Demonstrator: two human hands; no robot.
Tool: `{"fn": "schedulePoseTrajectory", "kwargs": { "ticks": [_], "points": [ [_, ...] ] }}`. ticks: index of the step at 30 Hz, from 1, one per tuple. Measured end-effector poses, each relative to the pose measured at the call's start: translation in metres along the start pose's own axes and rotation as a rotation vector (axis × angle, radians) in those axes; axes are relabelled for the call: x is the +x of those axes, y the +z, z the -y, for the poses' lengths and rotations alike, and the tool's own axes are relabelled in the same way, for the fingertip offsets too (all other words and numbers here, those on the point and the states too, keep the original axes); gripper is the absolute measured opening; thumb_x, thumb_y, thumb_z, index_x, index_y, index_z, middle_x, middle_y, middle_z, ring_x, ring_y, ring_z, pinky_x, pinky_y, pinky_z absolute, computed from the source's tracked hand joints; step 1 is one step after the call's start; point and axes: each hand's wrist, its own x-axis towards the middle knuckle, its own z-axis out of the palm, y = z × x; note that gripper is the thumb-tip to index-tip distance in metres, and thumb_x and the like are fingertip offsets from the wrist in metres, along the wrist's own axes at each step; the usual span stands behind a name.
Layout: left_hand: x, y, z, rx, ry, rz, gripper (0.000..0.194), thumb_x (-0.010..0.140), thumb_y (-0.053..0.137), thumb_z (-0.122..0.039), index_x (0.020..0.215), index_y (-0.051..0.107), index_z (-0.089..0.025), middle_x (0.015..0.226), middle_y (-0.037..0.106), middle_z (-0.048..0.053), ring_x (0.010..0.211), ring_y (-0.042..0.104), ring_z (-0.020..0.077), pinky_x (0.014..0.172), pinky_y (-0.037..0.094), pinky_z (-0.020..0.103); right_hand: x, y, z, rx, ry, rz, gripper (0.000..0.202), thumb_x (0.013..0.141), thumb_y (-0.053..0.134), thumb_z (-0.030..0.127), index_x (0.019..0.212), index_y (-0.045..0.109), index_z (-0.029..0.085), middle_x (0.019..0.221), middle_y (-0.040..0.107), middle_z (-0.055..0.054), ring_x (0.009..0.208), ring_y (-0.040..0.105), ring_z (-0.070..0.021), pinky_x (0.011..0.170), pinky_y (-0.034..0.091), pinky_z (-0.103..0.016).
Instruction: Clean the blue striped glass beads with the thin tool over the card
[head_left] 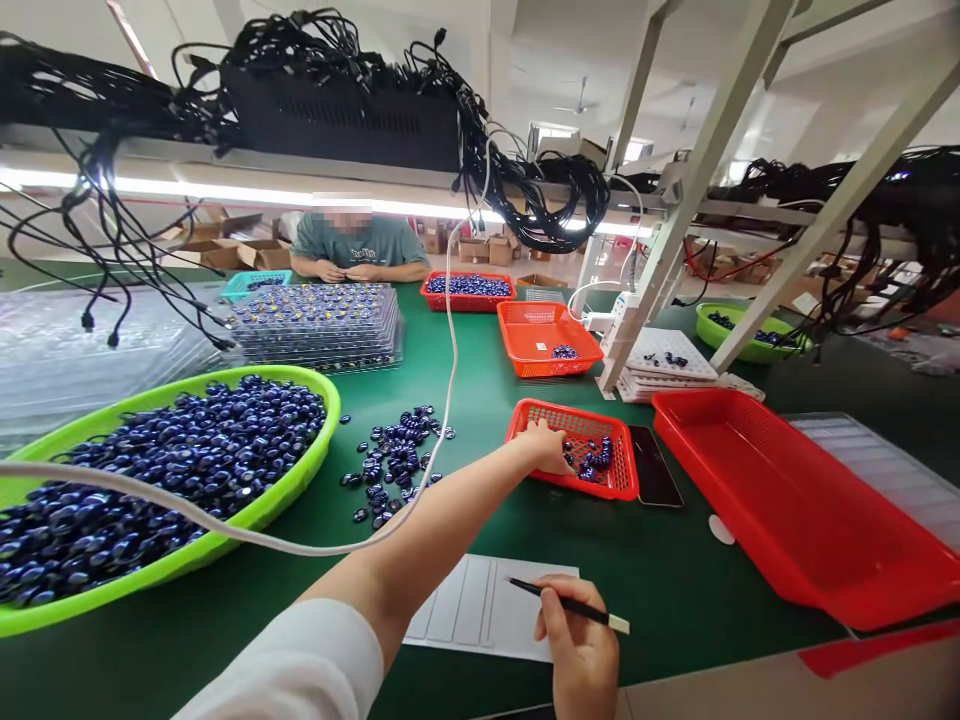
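Note:
My left hand (546, 446) reaches over the near left rim of a small red mesh basket (630, 462). Its fingers look apart, and I see nothing held in them. To the right of them in the basket is a small heap of shiny dark blue oval pieces (598, 460). My right hand (581, 640) is closed around slim black tweezers (574, 606) with a pale end, their dark tip pointing left. Beneath that tip lies a white sheet (480, 610) marked with lengthwise lines.
A large green basin (330, 440) of blue pieces stands left, with loose pieces (397, 450) beside it. A phone (656, 468) and a long red tray (795, 500) lie right. A white cable (330, 550) hangs across. Opposite, a person (360, 245) sits behind stacked clear trays (322, 335).

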Motion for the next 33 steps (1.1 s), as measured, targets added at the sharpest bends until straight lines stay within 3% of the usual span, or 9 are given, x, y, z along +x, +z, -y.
{"fn": "schedulePoseTrajectory", "kwargs": {
  "ticks": [8, 15, 21, 24, 30, 33],
  "points": [
    [-0.007, 0.011, -0.003, 0.084, 0.046, -0.131, 0.084, 0.072, 0.073, -0.063, 0.142, 0.048, -0.026, 0.142, 0.043, 0.022, 0.133, 0.041, 0.0445, 0.101, 0.043, 0.062, 0.005, -0.007, -0.001, 0.005, 0.07, 0.114, 0.032, 0.084, 0.068, 0.051, 0.084, 0.068, 0.019, 0.081, 0.069, -0.003, 0.051, 0.056, -0.0101, 0.051, 0.049, -0.024],
    [-0.009, 0.017, 0.004, 0.109, 0.178, -0.192, 0.064, 0.083, 0.066, -0.054, 0.139, 0.05, -0.026, 0.129, 0.051, 0.016, 0.115, 0.059, 0.0338, 0.092, 0.053, 0.043, 0.007, -0.008, -0.003, 0.026, 0.083, 0.142, 0.031, 0.084, 0.069, 0.05, 0.083, 0.069, 0.019, 0.077, 0.067, -0.002, 0.051, 0.056, -0.0099, 0.051, 0.049, -0.023],
    [-0.005, 0.024, 0.006, 0.15, 0.222, -0.259, 0.053, 0.092, 0.054, -0.053, 0.137, 0.051, -0.025, 0.13, 0.051, 0.018, 0.119, 0.057, 0.0371, 0.097, 0.049, 0.051, 0.008, -0.009, -0.006, 0.012, 0.058, 0.165, 0.029, 0.086, 0.068, 0.048, 0.086, 0.069, 0.018, 0.076, 0.066, -0.002, 0.052, 0.057, -0.0102, 0.051, 0.05, -0.023],
    [-0.002, 0.024, 0.006, 0.152, 0.242, -0.254, 0.051, 0.095, 0.049, -0.052, 0.136, 0.051, -0.023, 0.129, 0.053, 0.019, 0.118, 0.059, 0.0375, 0.094, 0.051, 0.051, 0.009, -0.01, -0.01, 0.002, 0.052, 0.183, 0.028, 0.087, 0.067, 0.046, 0.086, 0.069, 0.018, 0.078, 0.066, -0.003, 0.053, 0.058, -0.0105, 0.051, 0.05, -0.023],
    [0.012, 0.024, 0.004, 0.124, 0.299, -0.171, 0.046, 0.09, 0.056, -0.03, 0.135, 0.053, -0.02, 0.119, 0.062, 0.019, 0.097, 0.07, 0.0342, 0.081, 0.057, 0.043, 0.01, -0.01, -0.009, -0.001, 0.067, 0.178, 0.027, 0.087, 0.067, 0.046, 0.087, 0.068, 0.018, 0.081, 0.067, -0.003, 0.054, 0.058, -0.01, 0.052, 0.05, -0.023],
    [0.017, 0.024, 0.003, 0.086, 0.314, -0.172, 0.043, 0.087, 0.059, -0.023, 0.129, 0.058, -0.02, 0.11, 0.067, 0.018, 0.096, 0.071, 0.0347, 0.081, 0.056, 0.043, 0.01, -0.01, -0.006, -0.01, 0.076, 0.188, 0.027, 0.088, 0.067, 0.046, 0.087, 0.068, 0.018, 0.082, 0.068, -0.003, 0.055, 0.058, -0.0101, 0.054, 0.051, -0.023]
  ]
}}
